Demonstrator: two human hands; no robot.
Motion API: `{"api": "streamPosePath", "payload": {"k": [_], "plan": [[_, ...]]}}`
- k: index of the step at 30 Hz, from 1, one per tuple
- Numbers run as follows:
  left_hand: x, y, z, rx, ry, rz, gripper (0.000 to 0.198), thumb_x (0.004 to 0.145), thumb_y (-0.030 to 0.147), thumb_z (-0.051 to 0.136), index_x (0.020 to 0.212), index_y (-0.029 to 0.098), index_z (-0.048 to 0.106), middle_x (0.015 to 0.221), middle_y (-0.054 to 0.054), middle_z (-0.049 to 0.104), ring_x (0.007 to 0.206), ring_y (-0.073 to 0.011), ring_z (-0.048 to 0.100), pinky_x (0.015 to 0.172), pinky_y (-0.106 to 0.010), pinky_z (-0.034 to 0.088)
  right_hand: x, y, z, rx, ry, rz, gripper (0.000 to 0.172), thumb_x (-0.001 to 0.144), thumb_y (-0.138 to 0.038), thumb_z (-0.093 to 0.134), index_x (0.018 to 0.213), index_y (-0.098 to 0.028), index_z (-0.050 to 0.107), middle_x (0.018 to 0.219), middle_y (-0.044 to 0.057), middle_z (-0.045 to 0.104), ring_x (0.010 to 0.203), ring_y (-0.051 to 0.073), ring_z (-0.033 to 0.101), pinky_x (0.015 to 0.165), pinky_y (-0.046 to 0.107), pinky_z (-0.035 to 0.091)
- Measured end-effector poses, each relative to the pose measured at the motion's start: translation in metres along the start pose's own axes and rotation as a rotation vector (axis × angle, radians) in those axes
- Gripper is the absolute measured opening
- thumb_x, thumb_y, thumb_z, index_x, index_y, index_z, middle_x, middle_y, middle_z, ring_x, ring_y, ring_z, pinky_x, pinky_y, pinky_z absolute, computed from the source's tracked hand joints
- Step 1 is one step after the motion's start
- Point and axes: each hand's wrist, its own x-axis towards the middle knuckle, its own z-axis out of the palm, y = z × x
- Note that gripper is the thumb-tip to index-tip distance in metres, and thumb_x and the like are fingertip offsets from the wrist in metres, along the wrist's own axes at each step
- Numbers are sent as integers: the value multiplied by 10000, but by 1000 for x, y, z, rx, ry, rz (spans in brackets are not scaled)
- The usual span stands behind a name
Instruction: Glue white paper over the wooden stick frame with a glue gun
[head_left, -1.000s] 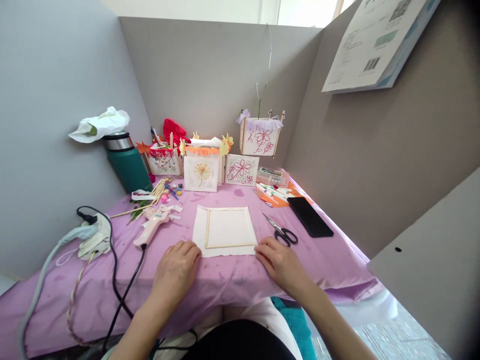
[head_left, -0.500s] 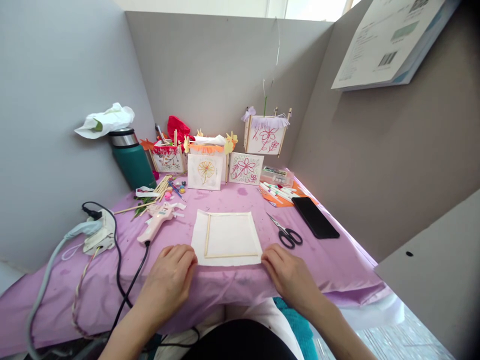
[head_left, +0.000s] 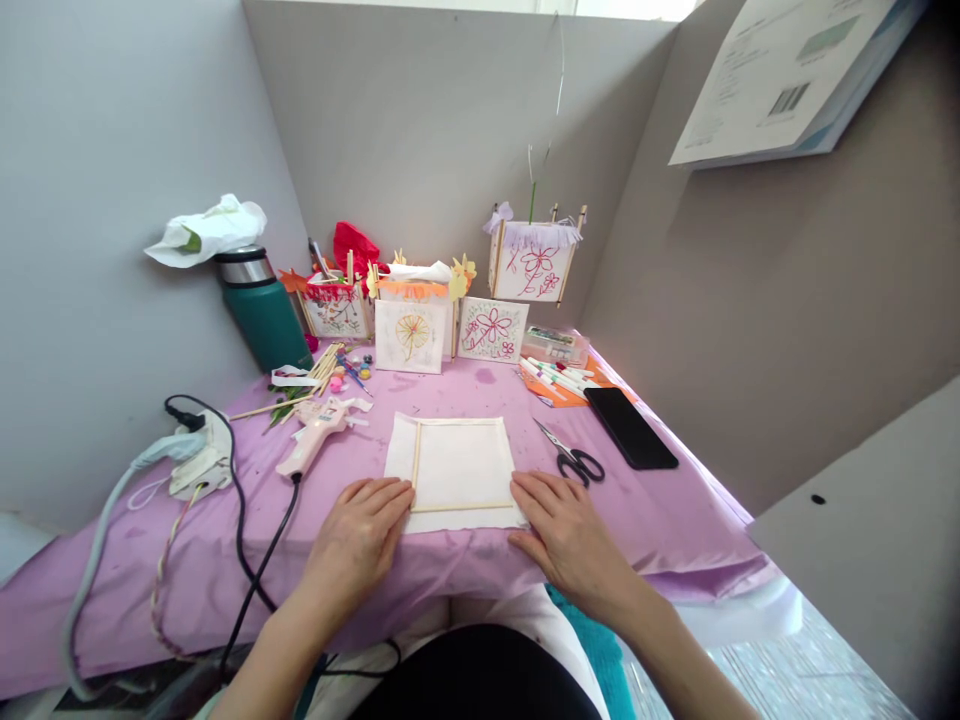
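A white sheet of paper (head_left: 465, 465) lies flat on the purple-covered table, with a square frame of thin wooden sticks (head_left: 463, 507) on top of it. My left hand (head_left: 360, 530) rests at the sheet's near left corner, fingers stretched flat, their tips by the frame's corner. On the other side, my right hand (head_left: 559, 525) lies with extended fingers over the near right corner, thumb apart. Neither hand grips anything. Black-handled scissors (head_left: 574, 462) lie just beyond my right hand. Left of the sheet sits a pink glue gun (head_left: 315, 440) with its cord running toward me.
A black phone (head_left: 630, 428) and several markers (head_left: 559, 378) lie at right. Decorated paper lanterns (head_left: 534, 262) and drawn panels (head_left: 409, 337) stand at the back. A green bottle (head_left: 259, 315), loose sticks (head_left: 324, 368) and a power strip (head_left: 206, 458) with cables occupy the left.
Both hands have gone from pinching the sheet's near corners to lying flat with fingers extended, reaching further inward onto the paper beside the frame. The view has tilted slightly downward.
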Motion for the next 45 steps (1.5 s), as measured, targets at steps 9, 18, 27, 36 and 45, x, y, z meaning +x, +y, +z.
{"api": "streamPosePath", "payload": {"k": [9, 18, 27, 36, 45], "plan": [[12, -3, -1, -32, -42, -102, 271, 942, 230, 421, 1104, 164, 629, 1113, -88, 680, 1037, -229, 613, 898, -414, 488, 5, 2, -2, 50, -135, 100, 596, 948, -532, 383, 1397, -146, 450, 1455, 142, 421, 1338, 282, 380, 1088, 501, 304], [84, -29, 8, 131, -264, -227, 405, 925, 251, 449, 1303, 121, 511, 1382, -146, 505, 1245, -273, 491, 1010, -433, 422, 75, 17, 9, 39, -197, 291, 667, 947, -504, 360, 1444, -60, 363, 1500, 197, 311, 1390, 300, 285, 1110, 475, 253], [88, -24, 29, 222, -435, -299, 444, 951, 337, 425, 1323, 100, 475, 1419, -186, 447, 1315, -299, 413, 1041, -494, 347, 85, 22, 28, 42, -267, 290, 731, 929, -563, 342, 1445, -45, 342, 1531, 203, 237, 1415, 305, 206, 1120, 455, 160], [89, -17, 25, 257, -357, -278, 324, 937, 252, 433, 1180, 94, 579, 1300, -184, 563, 1216, -300, 503, 1017, -495, 350, 83, 22, 29, 46, -218, 211, 633, 958, -514, 314, 1429, -98, 386, 1515, 143, 313, 1400, 289, 243, 1105, 488, 182], [85, -20, 34, 246, -294, -281, 382, 922, 210, 401, 1274, 110, 513, 1369, -180, 499, 1178, -302, 513, 949, -463, 412, 91, 36, 27, 62, 14, 362, 443, 962, -278, 364, 1341, -79, 476, 1342, 168, 511, 1227, 223, 468, 1011, 320, 350]]}}
